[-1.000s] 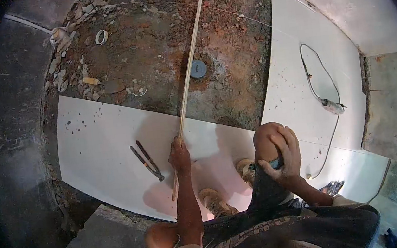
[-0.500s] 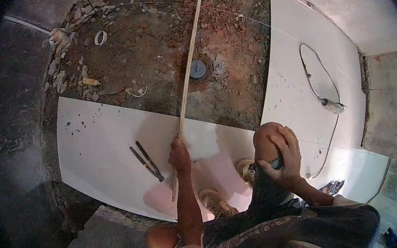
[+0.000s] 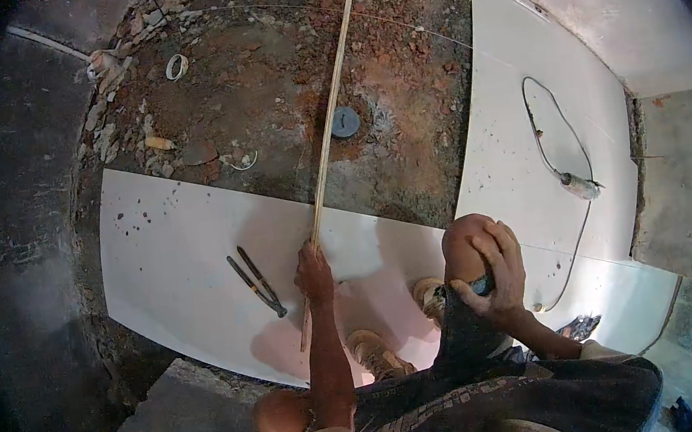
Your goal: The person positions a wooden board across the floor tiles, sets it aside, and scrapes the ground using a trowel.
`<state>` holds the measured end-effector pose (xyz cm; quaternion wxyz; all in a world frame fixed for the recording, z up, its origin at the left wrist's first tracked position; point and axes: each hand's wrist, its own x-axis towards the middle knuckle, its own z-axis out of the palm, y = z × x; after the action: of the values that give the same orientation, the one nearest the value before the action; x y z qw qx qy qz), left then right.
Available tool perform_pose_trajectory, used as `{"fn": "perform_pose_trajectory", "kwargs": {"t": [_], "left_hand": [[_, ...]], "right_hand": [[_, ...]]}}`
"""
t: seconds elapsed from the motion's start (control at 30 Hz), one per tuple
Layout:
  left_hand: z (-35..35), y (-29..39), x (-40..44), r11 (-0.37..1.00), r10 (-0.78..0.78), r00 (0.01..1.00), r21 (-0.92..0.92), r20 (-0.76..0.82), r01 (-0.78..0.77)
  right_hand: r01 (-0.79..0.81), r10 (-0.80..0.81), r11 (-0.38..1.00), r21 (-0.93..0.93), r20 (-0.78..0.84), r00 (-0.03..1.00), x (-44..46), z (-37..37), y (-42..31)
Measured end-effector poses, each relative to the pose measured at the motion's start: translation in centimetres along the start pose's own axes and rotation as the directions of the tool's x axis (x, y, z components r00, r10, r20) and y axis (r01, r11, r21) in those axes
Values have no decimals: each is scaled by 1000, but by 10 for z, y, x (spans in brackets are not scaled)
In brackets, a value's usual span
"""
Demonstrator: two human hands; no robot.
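Note:
My left hand (image 3: 313, 272) is closed around the lower part of a long, thin wooden strip (image 3: 327, 134). The strip runs from the white tiles up across the bare soil, its far end near the top. My right hand (image 3: 499, 271) rests on my raised right knee (image 3: 464, 246), fingers curled over its side, with something blue-green (image 3: 481, 285) partly hidden under the thumb and palm. Left of my left hand, pincers (image 3: 257, 283) with dark handles lie on the white tile (image 3: 173, 251), handles apart. A round grey cap (image 3: 345, 121) sits in the soil beside the strip.
A power tool (image 3: 579, 185) with a looped cable lies on the right-hand white tile (image 3: 513, 122). A white ring (image 3: 177, 66) and broken rubble (image 3: 105, 132) are at the soil's left side. A thin string (image 3: 410, 25) crosses the far soil. Walls border both sides.

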<state>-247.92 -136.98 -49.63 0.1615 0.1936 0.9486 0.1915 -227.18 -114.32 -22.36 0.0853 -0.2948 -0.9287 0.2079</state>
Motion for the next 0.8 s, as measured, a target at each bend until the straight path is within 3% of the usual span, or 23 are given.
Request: {"fn": "perform_pose_trajectory", "kwargs": {"t": [0.47,0.57,0.67,0.8], "left_hand": [[2,-1,0,999,28,999,26,-29,-27],[10,-6,0,996,94,985,11,-148,-93],[15,-11,1,993,120,979,25,-162,-118],[14,-8,0,994,85,988,72,-132,-76]], "right_hand": [[14,-14,1000,-16,5,1000,2,-1,0],[2,-2,1000,6,4,1000,2,-1,-2],[0,0,1000,11,4,1000,0,0,1],[6,-6,1000,17,-6,1000,0,0,0]]}}
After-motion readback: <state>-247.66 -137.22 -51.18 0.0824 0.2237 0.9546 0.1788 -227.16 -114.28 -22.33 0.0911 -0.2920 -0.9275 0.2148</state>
